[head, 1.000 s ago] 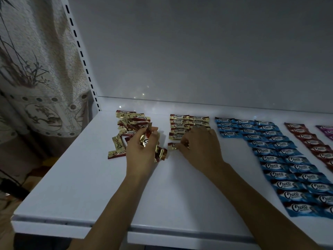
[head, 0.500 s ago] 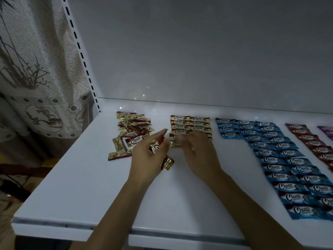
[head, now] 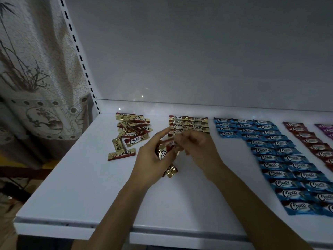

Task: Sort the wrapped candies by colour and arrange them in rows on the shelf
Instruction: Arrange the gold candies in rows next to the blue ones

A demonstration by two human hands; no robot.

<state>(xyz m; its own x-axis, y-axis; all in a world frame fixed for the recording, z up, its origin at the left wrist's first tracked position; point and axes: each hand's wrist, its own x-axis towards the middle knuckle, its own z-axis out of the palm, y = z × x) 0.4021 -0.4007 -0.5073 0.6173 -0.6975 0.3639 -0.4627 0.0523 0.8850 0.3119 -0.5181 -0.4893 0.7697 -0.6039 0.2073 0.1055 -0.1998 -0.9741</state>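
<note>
1. Bunch of gold candies (head: 164,152): held just above the shelf (head: 86,186), in front of the gold rows. The left hand (head: 150,160) grips it with fingers curled round. Probably a ready stock, so each piece needn't be fetched from the pile.
2. Right hand (head: 200,152): bent fingers meet the bunch's top edge. They're blurred, so can't tell if a candy is pinched. Likely the placing hand.
3. Gold rows (head: 188,123): just behind the hands, two short columns, labels up. The next piece probably goes at the near end.
4. Loose pile (head: 133,129): unsorted gold candies to the left of the rows, near the left hand.
5. Blue rows (head: 270,150), red row (head: 314,141) and purple candies (head: 326,129): to the right, grouped by colour, looks done.
</note>
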